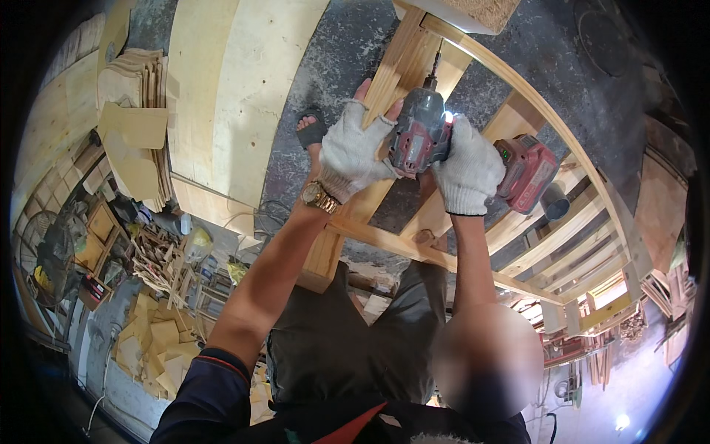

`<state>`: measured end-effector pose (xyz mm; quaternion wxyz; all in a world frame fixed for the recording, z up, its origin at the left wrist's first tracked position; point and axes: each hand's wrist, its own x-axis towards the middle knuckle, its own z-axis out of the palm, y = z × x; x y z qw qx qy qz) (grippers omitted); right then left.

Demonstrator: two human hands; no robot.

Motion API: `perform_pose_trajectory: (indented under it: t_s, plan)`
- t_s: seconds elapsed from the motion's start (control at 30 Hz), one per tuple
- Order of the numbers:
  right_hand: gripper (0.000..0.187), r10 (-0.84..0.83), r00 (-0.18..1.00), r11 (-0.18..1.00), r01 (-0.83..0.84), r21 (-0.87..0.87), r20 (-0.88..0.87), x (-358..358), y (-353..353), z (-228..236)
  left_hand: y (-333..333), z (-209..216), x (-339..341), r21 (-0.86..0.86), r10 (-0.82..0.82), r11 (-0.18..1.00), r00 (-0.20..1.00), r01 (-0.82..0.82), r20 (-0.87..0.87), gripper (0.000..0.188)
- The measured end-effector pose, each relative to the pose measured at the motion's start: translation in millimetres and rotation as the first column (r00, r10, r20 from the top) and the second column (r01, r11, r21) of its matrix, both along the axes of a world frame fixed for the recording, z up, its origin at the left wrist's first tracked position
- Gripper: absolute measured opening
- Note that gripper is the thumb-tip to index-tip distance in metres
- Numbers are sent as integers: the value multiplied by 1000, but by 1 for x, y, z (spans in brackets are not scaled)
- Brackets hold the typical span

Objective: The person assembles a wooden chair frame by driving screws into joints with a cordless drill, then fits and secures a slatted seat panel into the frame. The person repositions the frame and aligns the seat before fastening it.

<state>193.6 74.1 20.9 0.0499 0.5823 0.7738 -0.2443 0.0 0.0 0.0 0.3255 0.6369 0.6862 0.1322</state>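
My right hand point(468, 166), in a white fingerless work glove, is closed round the grip of a cordless impact driver point(420, 133) with a dark and red body. Its red battery point(529, 174) sticks out to the right of my hand. A long thin bit point(438, 63) points away from me, toward the far rail of a wooden frame point(510, 72); whether its tip touches is hard to see. My left hand point(353, 152), gloved alike, lies by the driver's left side, fingers stretched and apart over a board point(399, 55). Its thumb reaches the driver's rear end.
Pale plywood sheets point(244, 89) stand at the left, beside stacked thin wooden pieces point(137, 111). A block point(473, 11) sits at the frame's far edge. Slats point(562, 237) cross the frame at right. Offcuts point(159, 337) litter the lower left. Another foot point(309, 127) stands beside the frame.
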Motion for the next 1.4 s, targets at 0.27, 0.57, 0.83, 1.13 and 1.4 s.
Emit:
perform_pose_trajectory:
  t_s: [0.27, 0.57, 0.83, 1.13, 1.4]
  plan:
    - [38, -37, 993, 998, 42, -45, 112, -5, 1, 3, 3, 7, 4, -91, 34, 995, 999, -37, -39, 104]
    - [22, -44, 994, 998, 47, -32, 97, -9, 6, 6, 1, 0, 5, -78, 21, 997, 997, -27, -78, 121]
    - [23, -22, 995, 1000, 23, -6, 94, -9, 6, 4, 0, 2, 5, -56, 58, 997, 998, -60, -37, 100]
    - [23, -78, 983, 996, 85, -40, 164, -15, 9, 2, -3, -3, 5, -71, 62, 995, 993, -70, -103, 113]
    - [28, -47, 989, 999, 51, -21, 139, -16, 11, 2, -4, -5, 6, -66, 90, 993, 993, -95, -74, 107]
